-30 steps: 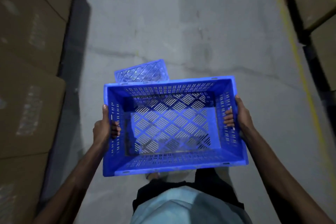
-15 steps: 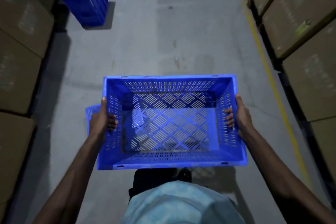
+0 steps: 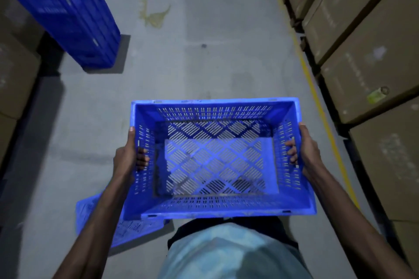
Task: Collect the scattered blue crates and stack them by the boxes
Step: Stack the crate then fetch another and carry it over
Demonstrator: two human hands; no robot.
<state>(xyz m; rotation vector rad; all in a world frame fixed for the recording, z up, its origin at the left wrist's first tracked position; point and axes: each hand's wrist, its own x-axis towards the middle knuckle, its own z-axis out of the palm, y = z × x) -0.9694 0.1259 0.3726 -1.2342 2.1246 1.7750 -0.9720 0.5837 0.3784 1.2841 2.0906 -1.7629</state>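
Note:
I carry an empty blue slotted crate (image 3: 217, 207) in front of my waist, held level. My left hand (image 3: 127, 154) grips its left wall through the handle slot, and my right hand (image 3: 305, 149) grips the right wall the same way. A tall stack of blue crates (image 3: 68, 13) stands on the floor at the far left, beside cardboard boxes. Another blue crate (image 3: 127, 231) lies on the floor below my left arm, mostly hidden by the carried crate.
Large cardboard boxes (image 3: 367, 56) line the right side behind a yellow floor line (image 3: 317, 97). More boxes (image 3: 13, 79) line the left. Grey concrete aisle floor (image 3: 192, 63) runs ahead between them, with a yellowish stain (image 3: 154, 16) farther on.
I have walked forward with the crate: the stack at the far left has come closer, and the crate on the floor has slid from ahead to below my left arm.

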